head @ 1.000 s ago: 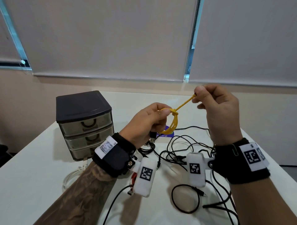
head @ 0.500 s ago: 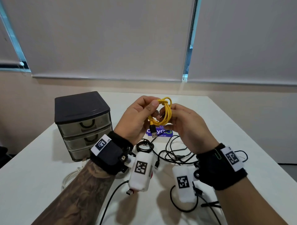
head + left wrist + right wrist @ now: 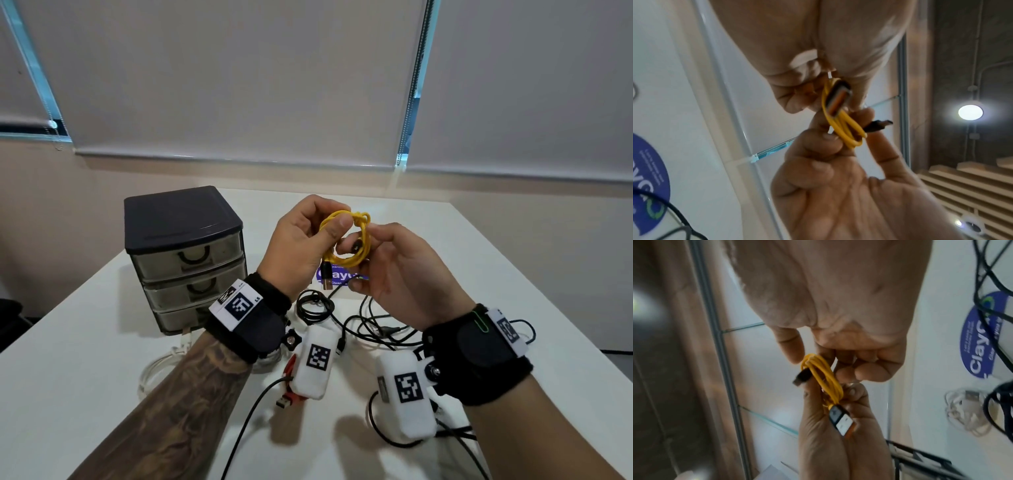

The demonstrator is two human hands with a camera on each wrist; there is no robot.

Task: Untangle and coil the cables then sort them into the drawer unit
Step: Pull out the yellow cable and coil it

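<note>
- Since a moment ago, both hands dropped slightly; my left hand (image 3: 301,240) and right hand (image 3: 394,274) pinch the yellow cable (image 3: 352,240), frame centre.
- Coil's tied (I judge), ready for the drawer unit (image 3: 186,253), left.

Both forearms are raised in front of the person, wrists strapped in black bands. The left hand (image 3: 305,240) has thumb and curled fingers pinched together; the right hand (image 3: 400,274) meets it, palm up, fingers bent inward.

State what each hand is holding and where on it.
Both hold the coiled yellow cable: the left hand pinches the coil's upper left side, and the right hand grips its right side.
</note>
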